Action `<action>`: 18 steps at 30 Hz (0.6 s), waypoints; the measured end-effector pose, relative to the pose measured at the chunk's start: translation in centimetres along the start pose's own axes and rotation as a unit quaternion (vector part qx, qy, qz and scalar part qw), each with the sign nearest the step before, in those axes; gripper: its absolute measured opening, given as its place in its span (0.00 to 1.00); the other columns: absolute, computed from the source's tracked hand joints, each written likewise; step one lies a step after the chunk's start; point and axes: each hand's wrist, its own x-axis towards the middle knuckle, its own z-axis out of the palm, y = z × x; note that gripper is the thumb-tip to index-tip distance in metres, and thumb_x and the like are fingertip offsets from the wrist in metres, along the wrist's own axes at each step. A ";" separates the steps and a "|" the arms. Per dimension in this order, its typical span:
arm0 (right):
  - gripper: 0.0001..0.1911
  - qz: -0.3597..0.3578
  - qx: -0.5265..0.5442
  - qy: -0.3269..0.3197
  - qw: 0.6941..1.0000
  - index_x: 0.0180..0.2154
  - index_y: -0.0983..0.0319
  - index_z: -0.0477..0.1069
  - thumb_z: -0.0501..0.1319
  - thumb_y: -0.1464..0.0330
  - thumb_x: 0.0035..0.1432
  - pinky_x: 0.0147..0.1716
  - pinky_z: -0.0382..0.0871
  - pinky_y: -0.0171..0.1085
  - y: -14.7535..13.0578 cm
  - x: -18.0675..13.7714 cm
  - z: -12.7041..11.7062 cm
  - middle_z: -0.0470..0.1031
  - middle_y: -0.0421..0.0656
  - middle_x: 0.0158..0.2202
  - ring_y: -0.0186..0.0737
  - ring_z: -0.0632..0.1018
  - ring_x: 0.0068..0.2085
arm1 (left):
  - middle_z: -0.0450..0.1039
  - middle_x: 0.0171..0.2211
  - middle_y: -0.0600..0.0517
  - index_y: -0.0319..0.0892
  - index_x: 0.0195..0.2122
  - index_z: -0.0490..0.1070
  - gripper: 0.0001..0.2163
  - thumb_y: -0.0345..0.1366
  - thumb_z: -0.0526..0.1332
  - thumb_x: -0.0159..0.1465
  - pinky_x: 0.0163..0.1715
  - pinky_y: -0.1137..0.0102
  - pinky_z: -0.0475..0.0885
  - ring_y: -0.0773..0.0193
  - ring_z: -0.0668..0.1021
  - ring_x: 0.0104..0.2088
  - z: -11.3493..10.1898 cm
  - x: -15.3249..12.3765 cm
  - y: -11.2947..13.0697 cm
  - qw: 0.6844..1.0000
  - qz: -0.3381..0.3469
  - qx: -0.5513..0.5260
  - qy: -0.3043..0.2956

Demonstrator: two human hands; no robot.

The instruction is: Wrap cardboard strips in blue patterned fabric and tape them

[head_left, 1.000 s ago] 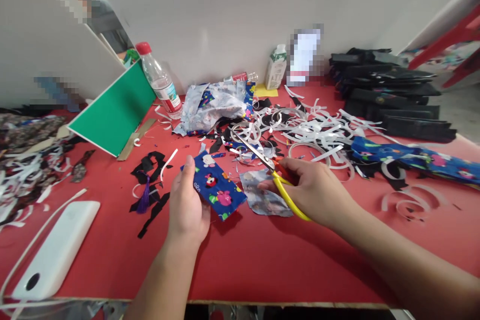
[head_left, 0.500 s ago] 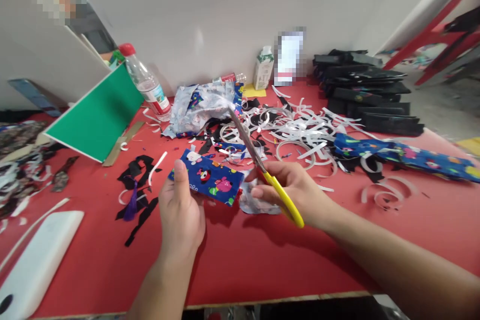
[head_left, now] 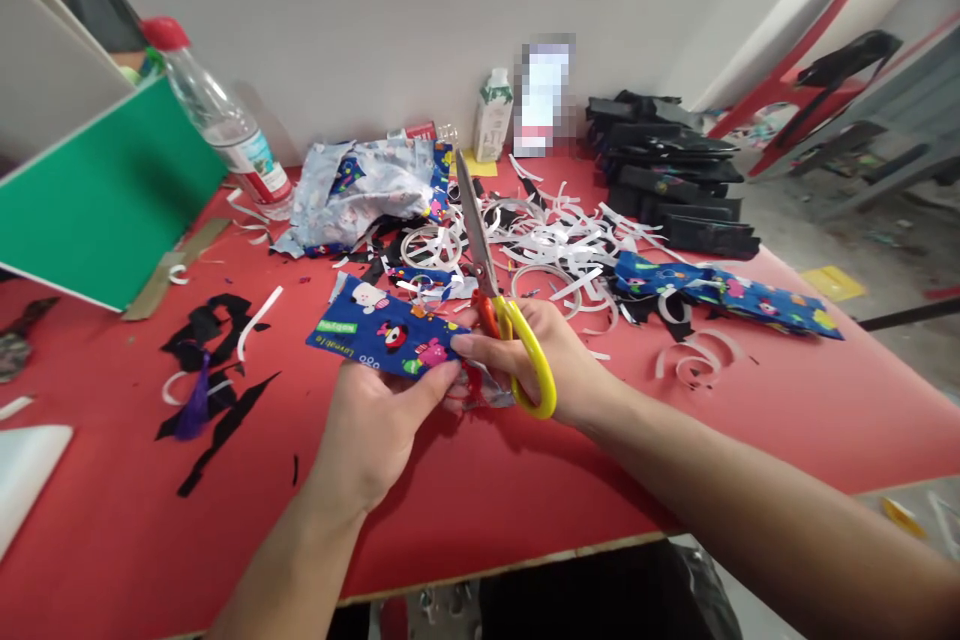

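Observation:
A flat piece of dark blue fabric with a cartoon print [head_left: 390, 330] lies across the fingers of my left hand [head_left: 379, 430]. The left thumb presses on its lower right edge. My right hand [head_left: 566, 355] is wrapped around a pair of scissors [head_left: 536, 370] with yellow and orange handles. Their blades point up and away, and they look closed. My right thumb also touches the right end of the fabric. Below that end, a red bit and a pale, grey-white piece [head_left: 495, 395] show partly behind my hands.
White strip offcuts [head_left: 555, 230] and black scraps litter the red table [head_left: 480, 510]. Behind stand a plastic bottle [head_left: 244, 155], a carton [head_left: 493, 115] and a stack of black pieces [head_left: 675, 175]. More blue printed fabric [head_left: 772, 305] lies right, a green board [head_left: 112, 190] left.
My view has turned to the right. My right hand has closed in on the fabric, with its thumb now at the right end. The left thumb has shifted from the left end towards the right.

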 end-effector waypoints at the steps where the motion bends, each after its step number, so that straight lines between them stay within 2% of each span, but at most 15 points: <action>1: 0.22 -0.003 -0.007 0.009 1.000 0.33 0.60 0.73 0.80 0.60 0.43 0.14 0.59 0.30 0.0 0.0 0.0 0.68 0.30 0.16 0.29 0.67 0.15 | 0.86 0.45 0.51 0.46 0.47 0.83 0.14 0.36 0.77 0.60 0.45 0.67 0.83 0.58 0.87 0.42 0.1 0.1 -0.1 1.000 0.003 0.000 -0.007; 4: 0.22 -0.009 -0.017 0.027 0.999 0.34 0.61 0.73 0.80 0.59 0.44 0.13 0.58 0.30 0.2 0.2 -0.1 0.67 0.30 0.15 0.29 0.66 0.15 | 0.84 0.52 0.49 0.46 0.53 0.82 0.18 0.35 0.76 0.62 0.56 0.66 0.79 0.56 0.84 0.53 0.2 0.2 -0.4 0.999 0.009 -0.024 -0.030; 8: 0.22 -0.022 -0.003 0.031 0.999 0.33 0.61 0.74 0.80 0.59 0.43 0.13 0.60 0.31 0.2 0.3 -0.1 0.69 0.31 0.16 0.29 0.67 0.15 | 0.83 0.53 0.50 0.48 0.53 0.82 0.14 0.38 0.73 0.66 0.55 0.66 0.79 0.57 0.82 0.55 0.1 0.2 -0.8 0.994 0.015 -0.089 -0.057; 9: 0.22 -0.024 0.004 0.026 0.999 0.33 0.61 0.74 0.80 0.59 0.42 0.13 0.60 0.31 0.2 0.3 -0.1 0.69 0.31 0.17 0.29 0.67 0.15 | 0.84 0.52 0.51 0.49 0.51 0.82 0.12 0.39 0.72 0.66 0.51 0.69 0.79 0.58 0.83 0.52 0.1 0.2 -0.8 0.994 0.015 -0.098 -0.046; 11: 0.22 -0.031 0.015 0.015 0.999 0.32 0.61 0.74 0.81 0.60 0.42 0.13 0.59 0.30 0.3 0.4 -0.2 0.70 0.32 0.18 0.28 0.66 0.15 | 0.85 0.42 0.53 0.48 0.45 0.84 0.09 0.42 0.73 0.65 0.37 0.74 0.80 0.64 0.84 0.39 -0.1 0.0 -0.6 0.995 0.001 -0.095 -0.018; 13: 0.20 -0.048 0.018 0.012 0.999 0.33 0.62 0.75 0.79 0.58 0.45 0.13 0.58 0.30 0.4 0.4 -0.5 0.70 0.32 0.18 0.27 0.65 0.15 | 0.82 0.29 0.54 0.44 0.37 0.83 0.11 0.46 0.74 0.62 0.22 0.77 0.74 0.68 0.80 0.25 -0.2 -0.1 -0.2 0.996 -0.033 -0.076 -0.011; 14: 0.20 -0.057 0.015 0.011 0.998 0.33 0.62 0.76 0.78 0.57 0.48 0.13 0.58 0.29 0.5 0.4 -0.7 0.70 0.32 0.19 0.27 0.65 0.16 | 0.79 0.24 0.54 0.43 0.34 0.83 0.13 0.48 0.75 0.61 0.18 0.77 0.71 0.69 0.77 0.20 -0.2 -0.2 0.1 0.996 -0.052 -0.071 -0.016; 16: 0.19 -0.063 0.007 0.002 0.998 0.31 0.62 0.76 0.77 0.55 0.51 0.13 0.57 0.29 0.8 0.4 -0.9 0.69 0.32 0.19 0.27 0.65 0.16 | 0.76 0.20 0.53 0.41 0.30 0.81 0.17 0.51 0.75 0.57 0.16 0.77 0.70 0.69 0.75 0.18 -0.2 -0.3 0.5 0.994 -0.075 -0.074 -0.023; 18: 0.20 -0.054 0.012 -0.012 0.998 0.31 0.61 0.75 0.77 0.54 0.52 0.13 0.57 0.30 0.9 0.5 -1.0 0.70 0.33 0.20 0.27 0.66 0.16 | 0.75 0.20 0.53 0.40 0.29 0.80 0.17 0.50 0.75 0.56 0.17 0.77 0.70 0.69 0.74 0.18 -0.1 -0.3 0.9 0.993 -0.074 -0.083 -0.025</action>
